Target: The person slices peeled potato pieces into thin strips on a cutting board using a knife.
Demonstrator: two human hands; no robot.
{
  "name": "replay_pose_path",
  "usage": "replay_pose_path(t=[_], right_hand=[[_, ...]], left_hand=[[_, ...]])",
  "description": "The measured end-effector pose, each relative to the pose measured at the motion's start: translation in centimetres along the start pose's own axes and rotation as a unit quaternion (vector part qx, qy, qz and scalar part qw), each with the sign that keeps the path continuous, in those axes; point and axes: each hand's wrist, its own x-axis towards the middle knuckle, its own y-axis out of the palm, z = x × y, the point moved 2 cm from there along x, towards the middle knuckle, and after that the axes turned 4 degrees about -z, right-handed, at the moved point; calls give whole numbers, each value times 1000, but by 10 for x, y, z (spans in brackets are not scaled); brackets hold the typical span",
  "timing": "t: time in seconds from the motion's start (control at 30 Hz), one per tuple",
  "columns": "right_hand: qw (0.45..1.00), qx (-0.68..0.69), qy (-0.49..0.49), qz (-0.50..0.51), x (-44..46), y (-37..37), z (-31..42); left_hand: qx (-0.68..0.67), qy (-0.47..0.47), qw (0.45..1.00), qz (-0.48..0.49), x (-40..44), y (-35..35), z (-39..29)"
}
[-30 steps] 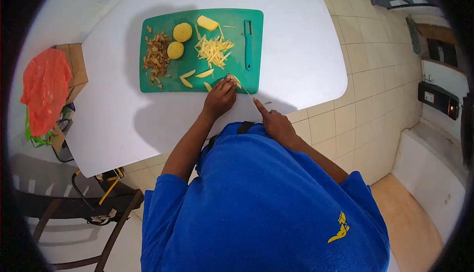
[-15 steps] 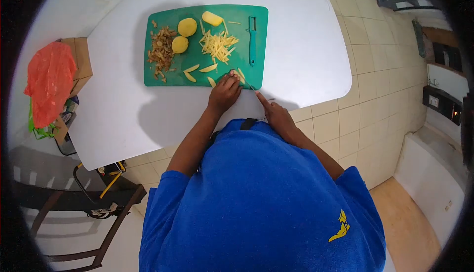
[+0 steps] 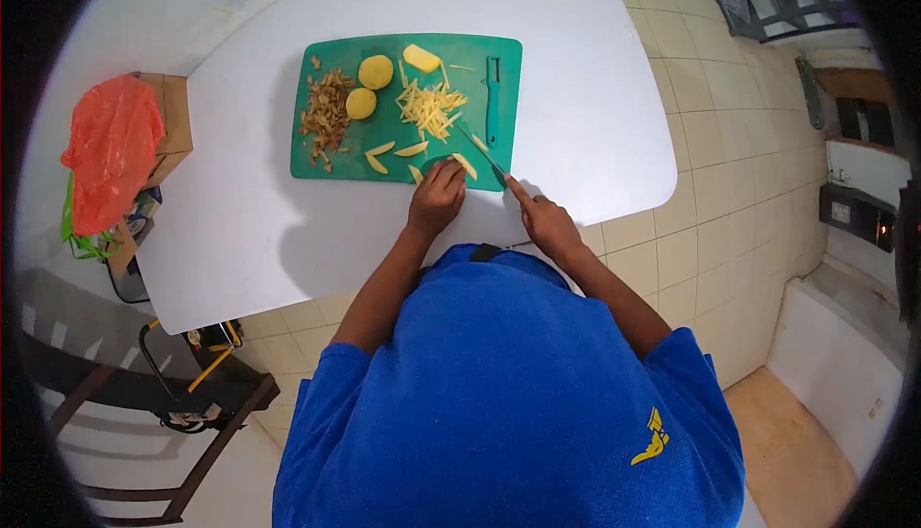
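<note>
My right hand [image 3: 545,218] is closed round the handle of a knife [image 3: 486,152], whose blade lies over the green cutting board [image 3: 384,44] near a thin potato strip. At the board's front edge, my left hand [image 3: 438,192] has its fingers together on a potato slice [image 3: 464,165]. Behind it is a pile of potato strips [image 3: 428,109]. Several potato wedges [image 3: 412,149] lie left of the knife. Two peeled potatoes [image 3: 375,71] and a cut piece [image 3: 421,57] are farther back, with brown peelings [image 3: 326,114] at the left and a green peeler [image 3: 493,101] at the right.
The board rests on a white table [image 3: 585,96]. A red plastic bag [image 3: 113,149] and a cardboard box [image 3: 174,120] are at the table's left edge. A dark chair [image 3: 206,451] stands at the lower left, on the floor.
The knife has moved away from my left fingers and its blade now points farther up the board, toward the strips. A thin strip lies beside the blade. The whole view has shifted slightly.
</note>
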Motion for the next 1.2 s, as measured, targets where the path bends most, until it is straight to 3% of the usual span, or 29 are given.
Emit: replay_pose_path(t=[0.57, 0.87, 0.97, 1.2], right_hand=[[999, 33, -1, 6, -30, 12, 27], [999, 10, 45, 30, -31, 15, 37], [995, 12, 70, 63, -29, 18, 37], [995, 49, 66, 54, -27, 23, 33]], left_hand=[[-75, -57, 995, -12, 13, 5, 9], [-79, -38, 995, -45, 8, 10, 13], [-77, 6, 995, -70, 14, 3, 11], [-90, -12, 994, -61, 12, 8, 14]])
